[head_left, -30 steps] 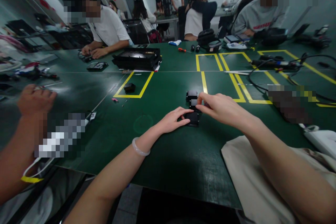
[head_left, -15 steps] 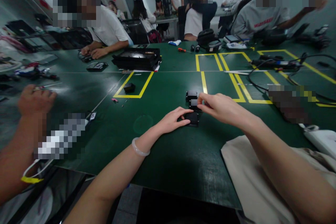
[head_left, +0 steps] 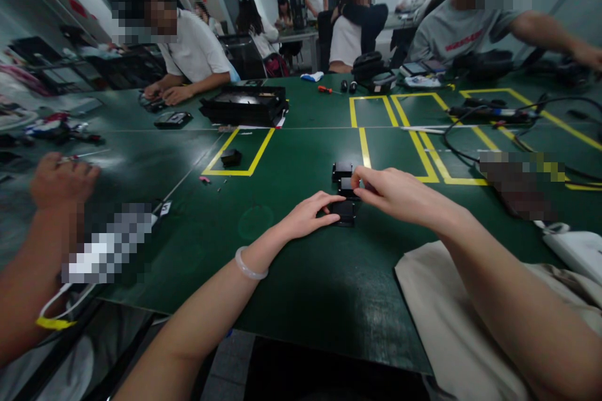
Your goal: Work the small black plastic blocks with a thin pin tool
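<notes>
Three small black blocks stand in a short row on the green table, shaped somewhat like servo motors. The nearest black block (head_left: 346,213) lies between the thumb and index finger of my left hand (head_left: 314,213), which steadies it from the left. At the middle black block (head_left: 347,187) the fingertips of my right hand (head_left: 383,188) are pinched together; whatever they grip is hidden behind the fingers. The farthest black block (head_left: 343,169) is just beyond, touched by neither hand.
A single black block (head_left: 231,157) lies inside yellow tape at the left. Behind it is a black tray (head_left: 244,106). A co-worker's hand (head_left: 63,182) rests at the far left. Cables and a power bank-like white device (head_left: 578,250) are at the right, near a beige cloth (head_left: 423,294).
My hands and the black blocks hold nearly the same positions. Across the table at the right, a person's arm has lowered and stretched out to the right.
</notes>
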